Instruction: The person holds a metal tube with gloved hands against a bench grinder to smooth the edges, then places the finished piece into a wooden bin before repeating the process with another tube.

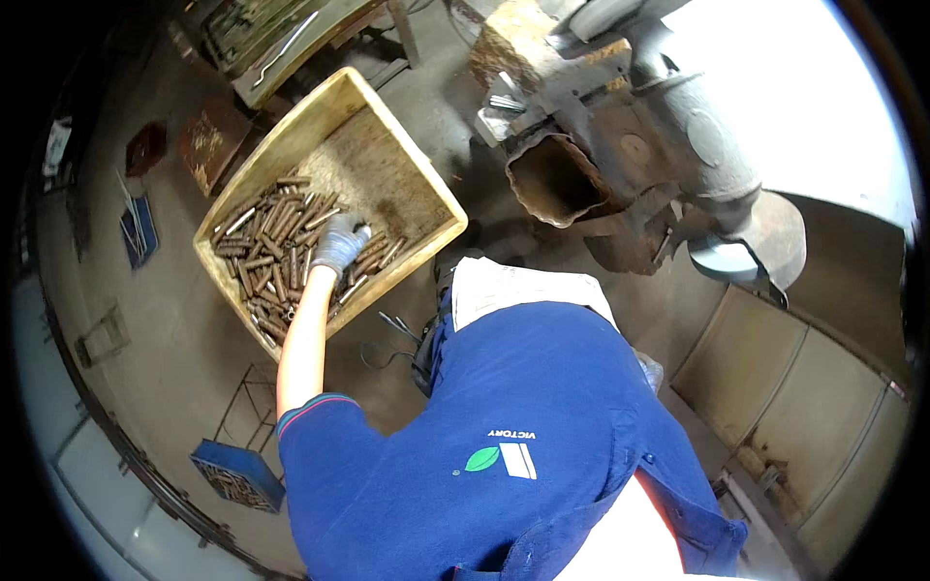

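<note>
My left hand (pixel 341 243), in a grey-blue work glove, reaches down into a big cream-coloured plastic bin (pixel 441 230). Its fingers curl into a heap of short brown metal rods (pixel 274 237), some with shinier surfaces. The fingertips are mostly hidden, so I cannot make out what they grip. The rods lie jumbled over the near and left part of the bin, with bare stained floor showing at its far side. My right hand is not in view.
A grimy machine with a square open chute (pixel 557 181) and a grey cylindrical housing (pixel 712 145) stands at the right. A workbench (pixel 320 29) is beyond the bin. A blue crate (pixel 237 474) sits at lower left, near a rusty box (pixel 215 140) further up. Pale panels (pixel 746 349) line the right.
</note>
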`<state>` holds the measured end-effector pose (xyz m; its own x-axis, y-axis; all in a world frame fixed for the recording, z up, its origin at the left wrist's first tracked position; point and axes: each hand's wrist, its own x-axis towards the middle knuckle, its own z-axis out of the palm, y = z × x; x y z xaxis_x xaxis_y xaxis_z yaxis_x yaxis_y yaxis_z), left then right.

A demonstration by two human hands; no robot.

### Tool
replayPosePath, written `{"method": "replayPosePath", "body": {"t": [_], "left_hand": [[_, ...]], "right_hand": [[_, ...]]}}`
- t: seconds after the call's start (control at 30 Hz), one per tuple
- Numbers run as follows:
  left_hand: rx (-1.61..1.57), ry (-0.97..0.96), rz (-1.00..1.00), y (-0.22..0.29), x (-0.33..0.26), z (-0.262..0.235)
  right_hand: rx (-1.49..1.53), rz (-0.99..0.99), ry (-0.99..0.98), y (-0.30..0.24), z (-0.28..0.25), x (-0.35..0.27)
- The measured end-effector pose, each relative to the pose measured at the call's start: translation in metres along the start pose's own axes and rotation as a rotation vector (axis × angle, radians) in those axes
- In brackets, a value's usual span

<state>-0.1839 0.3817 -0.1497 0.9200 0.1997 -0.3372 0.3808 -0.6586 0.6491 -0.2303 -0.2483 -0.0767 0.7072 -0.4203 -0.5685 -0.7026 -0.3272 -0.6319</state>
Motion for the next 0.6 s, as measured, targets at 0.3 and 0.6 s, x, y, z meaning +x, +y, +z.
{"method": "replayPosePath", "body": {"t": [0.3,0.6], "left_hand": [[0.860,-0.385,-0.074,-0.006,-0.014,0.034],[0.687,-0.468,-0.233,0.045,0.002,0.038]], "right_hand": [[-0.018,-0.076,-0.137,-0.016,0.005,0.045],[0.124,0.102,-0.100,-0.027,0.028,0.005]]}}
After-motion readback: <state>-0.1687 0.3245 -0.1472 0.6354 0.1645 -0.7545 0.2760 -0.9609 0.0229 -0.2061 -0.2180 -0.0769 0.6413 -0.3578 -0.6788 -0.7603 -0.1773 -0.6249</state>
